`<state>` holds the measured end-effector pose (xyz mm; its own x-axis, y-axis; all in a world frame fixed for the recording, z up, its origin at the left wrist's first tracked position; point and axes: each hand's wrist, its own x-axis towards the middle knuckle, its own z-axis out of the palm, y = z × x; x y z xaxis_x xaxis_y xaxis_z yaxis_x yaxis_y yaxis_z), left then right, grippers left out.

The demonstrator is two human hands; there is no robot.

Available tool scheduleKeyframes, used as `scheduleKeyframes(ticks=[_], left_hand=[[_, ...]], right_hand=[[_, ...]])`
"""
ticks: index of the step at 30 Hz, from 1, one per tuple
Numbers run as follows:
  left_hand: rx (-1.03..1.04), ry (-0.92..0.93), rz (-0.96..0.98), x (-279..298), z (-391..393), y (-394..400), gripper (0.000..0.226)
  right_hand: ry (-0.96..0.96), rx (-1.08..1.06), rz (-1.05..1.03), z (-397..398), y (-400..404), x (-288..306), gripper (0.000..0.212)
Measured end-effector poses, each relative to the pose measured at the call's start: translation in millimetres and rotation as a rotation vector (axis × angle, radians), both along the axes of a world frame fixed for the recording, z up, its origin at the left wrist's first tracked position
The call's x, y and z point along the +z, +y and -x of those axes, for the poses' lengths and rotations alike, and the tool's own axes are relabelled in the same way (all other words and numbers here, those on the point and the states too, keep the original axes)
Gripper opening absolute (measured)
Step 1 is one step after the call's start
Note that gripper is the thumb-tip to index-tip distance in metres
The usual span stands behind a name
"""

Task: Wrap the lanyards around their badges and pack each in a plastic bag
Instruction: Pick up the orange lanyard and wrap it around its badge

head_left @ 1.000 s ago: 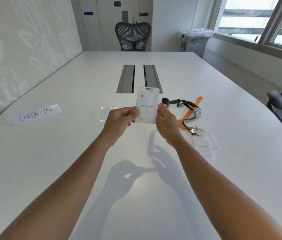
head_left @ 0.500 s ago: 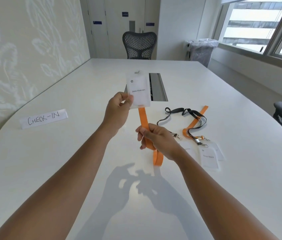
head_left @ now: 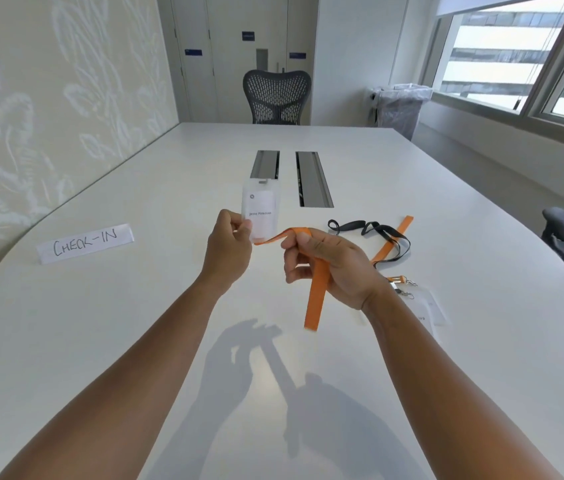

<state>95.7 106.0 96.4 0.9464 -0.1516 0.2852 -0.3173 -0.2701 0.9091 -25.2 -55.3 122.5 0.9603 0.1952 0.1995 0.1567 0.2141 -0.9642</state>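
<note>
Badge and orange lanyard held above the surface

Left hand [head_left: 228, 249] pinches the badge [head_left: 261, 213] upright by its lower edge; right hand [head_left: 329, 268] curls round the orange lanyard [head_left: 316, 289], whose end hangs down.

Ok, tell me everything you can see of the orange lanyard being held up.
The orange lanyard is a flat woven-looking strap, bright orange, doubled into a loop. It runs from behind the lower edge of the badge, which the left hand pinches upright above the table, arches over the fingers of the right hand, which grip it, then hangs straight down, its end blurred and free of the tabletop. Its clip is hidden.
</note>
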Motion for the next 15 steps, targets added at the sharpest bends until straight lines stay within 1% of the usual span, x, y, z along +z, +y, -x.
scheduleKeyframes(ticks=[4,8,12,15], left_hand=[[-0.092,-0.039,-0.151,-15,10,3,0.012],[-0.193,-0.071,-0.282,-26,19,6,0.015],[-0.292,-0.008,-0.304,-31,22,13,0.012],[-0.392,0.071,-0.272,-33,22,19,0.011]], right_hand=[[-0.046,-0.042,-0.141,-7,-6,7,0.027],[-0.029,-0.136,-0.218,-15,-16,11,0.026],[-0.005,-0.254,-0.305,-21,-29,8,0.024],[0.012,-0.321,-0.358,-25,-39,0,0.025]])
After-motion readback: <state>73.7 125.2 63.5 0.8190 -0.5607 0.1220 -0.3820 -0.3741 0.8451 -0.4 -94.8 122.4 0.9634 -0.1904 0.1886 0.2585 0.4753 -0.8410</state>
